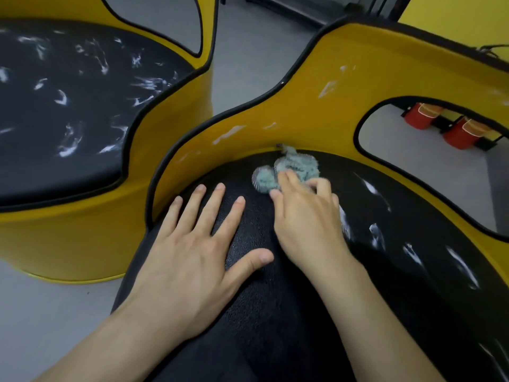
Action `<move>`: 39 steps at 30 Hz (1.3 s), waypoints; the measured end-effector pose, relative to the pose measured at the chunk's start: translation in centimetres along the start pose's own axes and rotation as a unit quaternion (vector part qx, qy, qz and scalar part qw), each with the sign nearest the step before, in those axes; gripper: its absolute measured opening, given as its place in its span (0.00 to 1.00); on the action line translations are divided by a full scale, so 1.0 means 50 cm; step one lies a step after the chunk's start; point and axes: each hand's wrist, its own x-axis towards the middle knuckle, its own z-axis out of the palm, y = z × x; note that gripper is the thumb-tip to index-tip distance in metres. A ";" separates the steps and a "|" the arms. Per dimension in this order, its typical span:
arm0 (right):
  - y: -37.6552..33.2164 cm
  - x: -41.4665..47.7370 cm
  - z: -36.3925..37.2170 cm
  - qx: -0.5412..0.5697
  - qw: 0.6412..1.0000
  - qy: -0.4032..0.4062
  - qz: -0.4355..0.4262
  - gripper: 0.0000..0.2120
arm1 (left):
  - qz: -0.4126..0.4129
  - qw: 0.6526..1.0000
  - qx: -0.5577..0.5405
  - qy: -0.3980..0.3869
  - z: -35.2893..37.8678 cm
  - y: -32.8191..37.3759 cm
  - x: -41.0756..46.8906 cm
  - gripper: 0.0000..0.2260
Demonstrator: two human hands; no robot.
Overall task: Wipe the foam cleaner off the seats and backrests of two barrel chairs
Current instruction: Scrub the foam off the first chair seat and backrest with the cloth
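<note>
One view, head camera; near black leather seat (275, 312) looks wiped clean on its left and middle; white foam streaks (462, 266) remain on its right side; near yellow backrest (344, 78) is smeared with foam, not yet wiped by the look of it; far black leather seat (68, 106), at left, is streaked all over, not started; grey-green fluffy cloth (294, 166) lies at the back of the near seat, against the backrest; right hand (308, 224) has fingers on top of it, pressing; blurred, cannot tell if pinching; left hand (190, 255) is flat on the near seat, fingers spread wide, holding nothing; well under half done, I judge.
</note>
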 end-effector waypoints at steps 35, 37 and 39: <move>-0.004 0.065 0.011 -0.021 0.999 0.039 0.003 0.18 | 0.013 1.000 0.015 -0.004 -0.001 -0.005 0.002 0.40; -0.015 -0.015 0.002 -0.009 0.999 0.044 -0.028 0.18 | 0.018 1.000 0.020 -0.006 0.002 -0.007 0.002 0.39; -0.020 -0.111 -0.014 0.024 0.998 0.013 -0.057 0.19 | 0.018 1.000 0.019 -0.001 0.004 -0.008 0.003 0.39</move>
